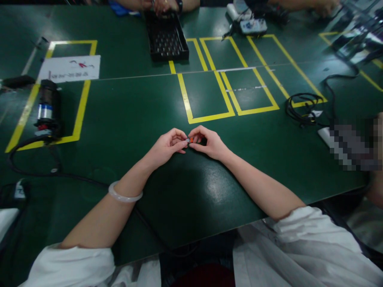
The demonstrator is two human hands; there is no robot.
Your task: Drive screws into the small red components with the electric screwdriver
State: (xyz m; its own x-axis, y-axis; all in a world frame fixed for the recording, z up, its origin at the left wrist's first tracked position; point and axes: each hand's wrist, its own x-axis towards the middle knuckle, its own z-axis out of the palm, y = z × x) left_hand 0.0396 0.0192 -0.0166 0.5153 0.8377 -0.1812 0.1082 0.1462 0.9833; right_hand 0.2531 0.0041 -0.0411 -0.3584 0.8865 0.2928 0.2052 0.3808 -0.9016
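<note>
Just above the green table [131, 107], my two hands meet over one small part [189, 140] coloured orange and silvery grey. My left hand [170, 146] pinches its left end between thumb and fingers. From the other side, my right hand [208, 142] grips the orange end with thumb and fingertips. The part is too small, and too much covered by fingers, to tell its kind. A pale bangle [125, 194] rings my left wrist.
A black tray [184, 52] with several small pieces stands at the far side, by another person's hands [163, 6]. Left lies a black cylindrical device [47, 107] with a cable. Yellow tape [209, 117] marks rectangles. A coiled black cable [299, 109] lies right.
</note>
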